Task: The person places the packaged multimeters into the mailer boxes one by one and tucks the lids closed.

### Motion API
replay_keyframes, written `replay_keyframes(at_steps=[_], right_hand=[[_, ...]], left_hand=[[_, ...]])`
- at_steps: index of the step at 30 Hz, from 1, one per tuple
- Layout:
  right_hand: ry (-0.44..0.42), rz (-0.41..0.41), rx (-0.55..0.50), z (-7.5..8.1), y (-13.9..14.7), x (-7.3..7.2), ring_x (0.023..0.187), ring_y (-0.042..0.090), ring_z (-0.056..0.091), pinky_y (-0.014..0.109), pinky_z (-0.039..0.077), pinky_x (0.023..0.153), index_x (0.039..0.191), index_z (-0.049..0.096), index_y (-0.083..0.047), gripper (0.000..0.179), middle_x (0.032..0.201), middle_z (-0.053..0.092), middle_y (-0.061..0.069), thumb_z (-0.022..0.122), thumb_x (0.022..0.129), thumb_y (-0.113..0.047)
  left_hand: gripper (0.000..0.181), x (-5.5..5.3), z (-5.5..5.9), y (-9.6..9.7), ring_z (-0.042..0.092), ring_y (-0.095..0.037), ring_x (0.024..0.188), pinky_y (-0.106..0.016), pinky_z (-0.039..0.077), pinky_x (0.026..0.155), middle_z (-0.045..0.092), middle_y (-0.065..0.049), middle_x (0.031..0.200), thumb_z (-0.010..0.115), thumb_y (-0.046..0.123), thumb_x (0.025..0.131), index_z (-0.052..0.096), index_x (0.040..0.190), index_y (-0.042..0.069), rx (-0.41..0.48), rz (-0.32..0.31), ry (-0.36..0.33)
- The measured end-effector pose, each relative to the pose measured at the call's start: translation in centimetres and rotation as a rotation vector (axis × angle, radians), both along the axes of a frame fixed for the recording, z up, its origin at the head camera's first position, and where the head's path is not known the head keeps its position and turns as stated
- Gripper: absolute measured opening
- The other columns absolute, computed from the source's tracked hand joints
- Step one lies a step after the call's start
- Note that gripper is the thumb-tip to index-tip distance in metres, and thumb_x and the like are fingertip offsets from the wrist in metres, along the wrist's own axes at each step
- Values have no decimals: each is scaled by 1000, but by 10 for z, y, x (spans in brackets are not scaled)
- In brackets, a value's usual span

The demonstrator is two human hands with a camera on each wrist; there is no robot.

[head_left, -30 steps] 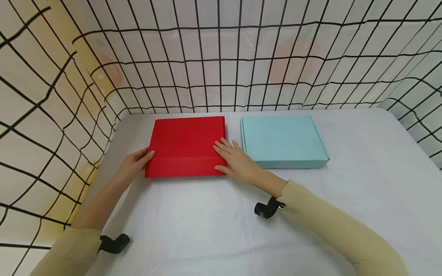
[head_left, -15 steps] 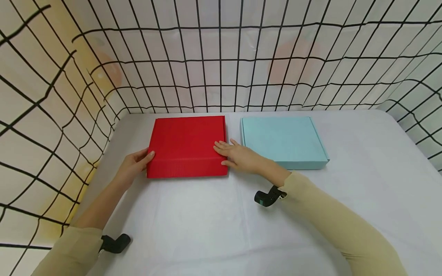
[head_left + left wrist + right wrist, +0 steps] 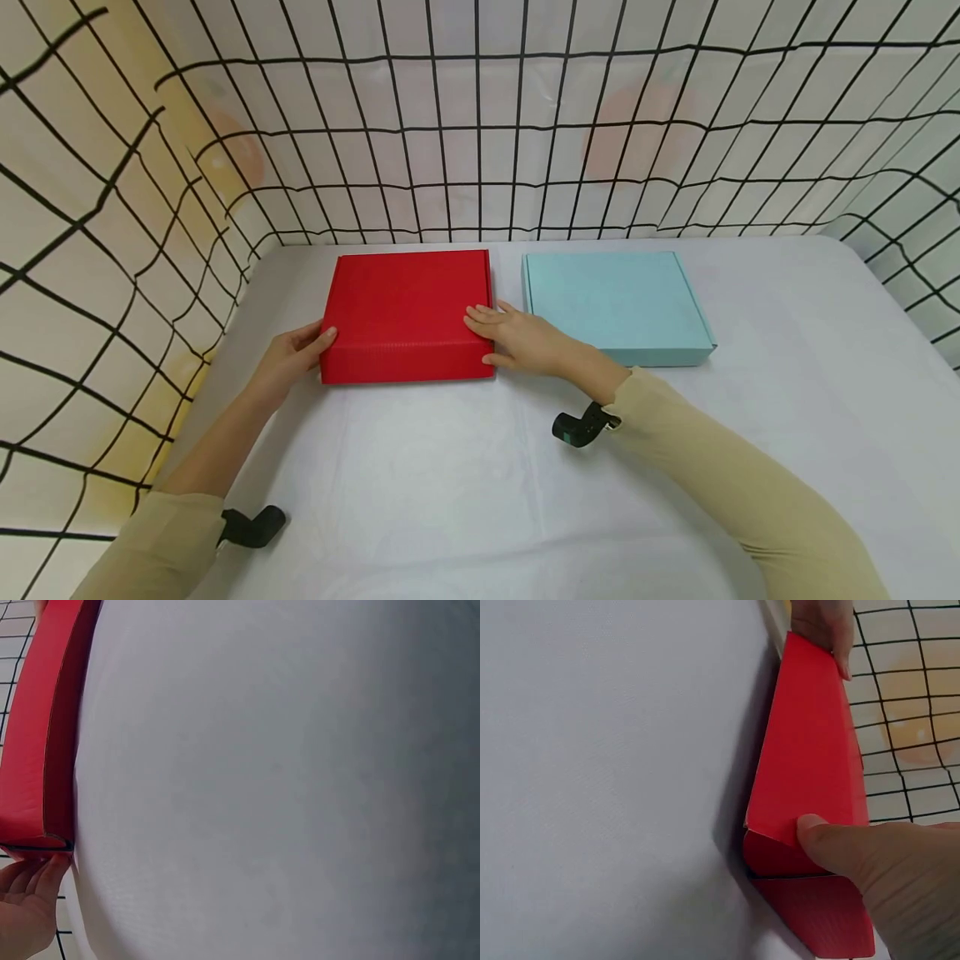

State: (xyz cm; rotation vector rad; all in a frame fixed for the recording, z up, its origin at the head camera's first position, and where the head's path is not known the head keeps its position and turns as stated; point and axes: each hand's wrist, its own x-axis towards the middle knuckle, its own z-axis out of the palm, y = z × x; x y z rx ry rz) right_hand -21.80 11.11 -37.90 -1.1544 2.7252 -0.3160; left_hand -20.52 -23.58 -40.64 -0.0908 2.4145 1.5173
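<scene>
A red cardboard box [image 3: 408,304] with a lid lies on the white-covered table, its front flap folded down. My left hand [image 3: 288,358] grips its left end, the thumb over the top edge and the fingers against the side. My right hand [image 3: 528,342] rests on the right front corner with straight fingers on the lid. In the right wrist view its thumb [image 3: 829,840] presses the front face. To the right, a light blue box [image 3: 611,300] lies flat and shut, partly behind my right hand. The left wrist view shows the red box's left end [image 3: 37,844] against my fingertips.
Black wire grid panels [image 3: 480,125] stand along the back, left and right of the white-covered table [image 3: 450,483]. A small black wrist camera [image 3: 255,527] sits on the left wrist, and a black wrist camera [image 3: 581,427] on the right.
The red box's front flap, which stuck out slightly at the lower left, now sits flatter against the front. My right hand has shifted slightly to the right; the left hand has hardly moved.
</scene>
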Motion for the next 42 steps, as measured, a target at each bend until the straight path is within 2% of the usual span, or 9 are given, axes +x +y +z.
replay_keyframes(at_steps=[7,10,17,22,26,29,35,42], right_hand=[[118,19,-45,-7,0,-1,132,25,34,40,25,109,137,39,-5,60,142,37,12,63,85,-22],[140,24,-38,-8,1,-1,132,25,34,40,26,109,137,39,-5,61,142,38,12,64,84,-23],[174,21,-41,-10,0,-1,131,24,35,38,27,108,136,41,-5,60,141,39,11,65,83,-22],[224,16,-51,-15,-2,-2,129,23,39,37,29,107,135,43,-7,59,139,43,10,66,83,-21],[252,4,-32,-20,-2,-2,130,23,38,36,31,106,136,42,-7,66,140,42,10,71,78,-23],[282,-2,-28,-25,-2,-2,130,24,38,36,31,106,137,40,-8,69,140,41,9,72,77,-24],[332,3,-112,-31,-3,-1,127,24,42,36,33,104,134,45,-7,61,136,46,10,70,79,-19],[369,-17,-87,-35,-5,2,128,24,41,35,32,105,133,45,-6,64,137,46,10,71,78,-26]], left_hand=[[72,-1,2,1,47,-29,115,-18,47,83,38,-19,140,47,47,90,23,144,6,-31,-6,14],[71,-2,3,2,49,-25,113,-17,47,83,39,-19,139,47,46,90,23,143,6,-25,-7,15],[72,-3,3,2,47,-31,118,-26,44,91,38,-20,140,47,47,90,22,143,6,-20,8,11],[72,-3,2,2,51,-25,111,-21,47,86,40,-20,138,49,45,89,23,143,7,2,28,8],[71,-3,2,2,52,-20,109,-18,47,84,39,-19,139,50,44,89,24,143,6,24,32,9],[71,-3,2,2,52,-22,110,-18,47,84,39,-19,139,50,44,89,24,143,6,29,30,12],[72,-2,1,2,49,-28,115,-20,46,86,38,-18,140,51,45,88,23,144,7,30,45,-4],[72,1,2,4,46,-34,119,-30,42,92,37,-20,141,49,44,89,22,144,7,26,35,-2]])
